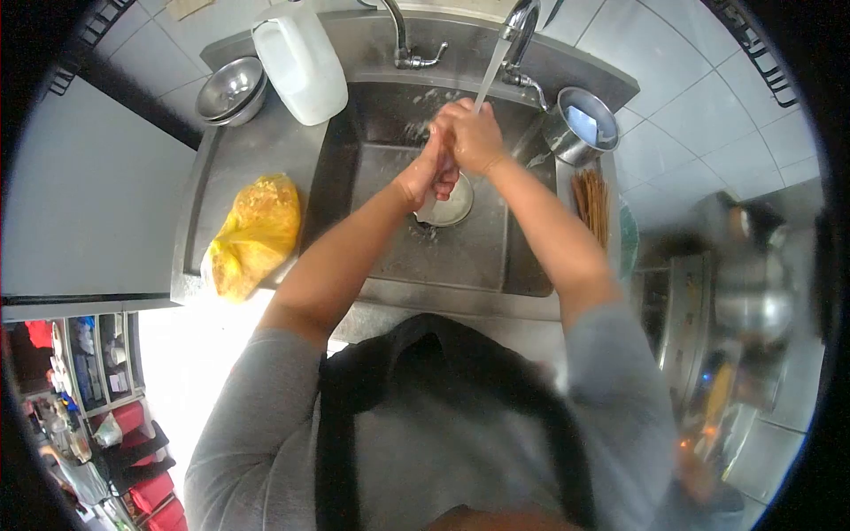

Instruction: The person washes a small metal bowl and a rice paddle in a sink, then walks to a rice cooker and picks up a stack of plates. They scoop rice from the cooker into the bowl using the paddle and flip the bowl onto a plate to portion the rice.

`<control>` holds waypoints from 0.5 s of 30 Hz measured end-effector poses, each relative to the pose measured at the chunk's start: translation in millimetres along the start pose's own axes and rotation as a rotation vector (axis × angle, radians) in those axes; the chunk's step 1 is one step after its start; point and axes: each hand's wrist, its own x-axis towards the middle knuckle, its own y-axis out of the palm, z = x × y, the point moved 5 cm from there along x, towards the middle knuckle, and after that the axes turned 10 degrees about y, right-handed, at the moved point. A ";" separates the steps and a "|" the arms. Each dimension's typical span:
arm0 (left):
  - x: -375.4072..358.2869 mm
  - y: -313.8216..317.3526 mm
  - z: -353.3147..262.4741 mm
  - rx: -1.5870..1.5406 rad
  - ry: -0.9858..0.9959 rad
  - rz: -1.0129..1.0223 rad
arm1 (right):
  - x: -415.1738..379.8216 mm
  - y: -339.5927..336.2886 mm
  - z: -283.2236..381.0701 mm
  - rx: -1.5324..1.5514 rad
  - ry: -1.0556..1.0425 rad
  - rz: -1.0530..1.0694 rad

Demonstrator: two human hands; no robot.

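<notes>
Over the steel sink (443, 265), my left hand (428, 173) and my right hand (471, 137) are clasped together. The fingers of my right hand wrap over my left hand, whose curled fingers show below the palm. Neither seems to hold an object, though the space between the palms is hidden. Water runs from the right faucet (522, 31) onto my right hand and splashes in the basin. Under the hands, on the basin floor, is a round pale disc or dish (453, 205), partly covered by them.
A yellow plastic bag (257, 234), a white jug (305, 71) and stacked metal bowls (232, 91) are left of the basin. A second faucet (403, 49) stands behind. At the right are a metal pot (580, 128), wooden sticks (591, 208) and blurred cookware (753, 301).
</notes>
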 end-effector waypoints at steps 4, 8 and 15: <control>-1.4 -15.2 7.4 0.167 0.098 0.030 | 24.1 1.1 -40.5 0.509 0.499 0.659; 11.5 -16.1 0.0 0.120 0.236 -0.032 | 27.4 -24.2 -41.1 0.944 0.311 0.664; 43.9 -0.1 -23.0 0.662 0.309 -0.182 | 20.7 -48.2 -60.7 0.496 0.650 -0.489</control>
